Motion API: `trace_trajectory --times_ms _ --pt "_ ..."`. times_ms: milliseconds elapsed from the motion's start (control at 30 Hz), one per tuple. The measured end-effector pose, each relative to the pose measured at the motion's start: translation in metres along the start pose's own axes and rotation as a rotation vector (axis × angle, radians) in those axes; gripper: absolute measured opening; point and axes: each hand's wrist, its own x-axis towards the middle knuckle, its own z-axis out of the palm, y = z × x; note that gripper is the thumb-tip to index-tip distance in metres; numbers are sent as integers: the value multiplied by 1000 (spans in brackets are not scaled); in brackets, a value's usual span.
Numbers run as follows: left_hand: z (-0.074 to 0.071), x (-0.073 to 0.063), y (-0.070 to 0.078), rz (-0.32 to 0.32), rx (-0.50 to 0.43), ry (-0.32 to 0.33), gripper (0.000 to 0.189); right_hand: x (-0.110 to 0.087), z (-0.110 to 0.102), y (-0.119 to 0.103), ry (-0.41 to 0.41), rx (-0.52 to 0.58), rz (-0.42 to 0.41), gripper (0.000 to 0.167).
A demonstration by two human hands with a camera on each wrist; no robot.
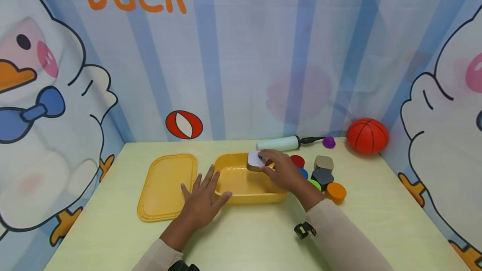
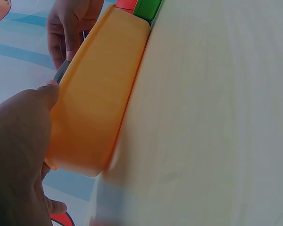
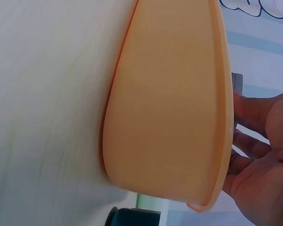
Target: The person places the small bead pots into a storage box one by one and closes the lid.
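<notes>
Over the back of the yellow bin (image 1: pixel 241 199), my right hand (image 1: pixel 284 171) pinches a pale grey rounded-square block (image 1: pixel 254 160) between thumb and fingers. In the right wrist view that hand (image 3: pixel 269 150) is partly behind the bin's wall (image 3: pixel 170 103), and only a grey edge of the block (image 3: pixel 237 84) shows. With fingers spread, my left hand (image 1: pixel 201 204) rests at the bin's left end, its thumb at the near rim. A yellow lid (image 1: pixel 167 189) lies flat just left of the bin.
Right of the bin sit red (image 1: pixel 297 161), blue (image 1: pixel 303 173), green (image 1: pixel 315 185), tan (image 1: pixel 324 162), dark grey (image 1: pixel 322 177) and orange (image 1: pixel 336 192) blocks. Behind stand a hand pump (image 1: pixel 278 143), a small purple thing (image 1: pixel 329 142) and a basketball (image 1: pixel 367 136), near the curtain.
</notes>
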Motion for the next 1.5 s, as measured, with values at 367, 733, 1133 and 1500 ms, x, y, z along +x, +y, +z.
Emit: trace_trajectory --times_ms 367,733,1133,1500 --pt "2 1 -1 -10 11 -2 88 16 11 2 -66 70 39 47" --pt "2 2 0 -13 9 -9 87 29 30 -3 -93 75 123 46" --pt "1 1 -2 -8 6 2 87 42 56 -12 -105 48 56 36" --pt "3 2 -4 2 -4 -1 85 47 72 -18 -109 55 70 33"
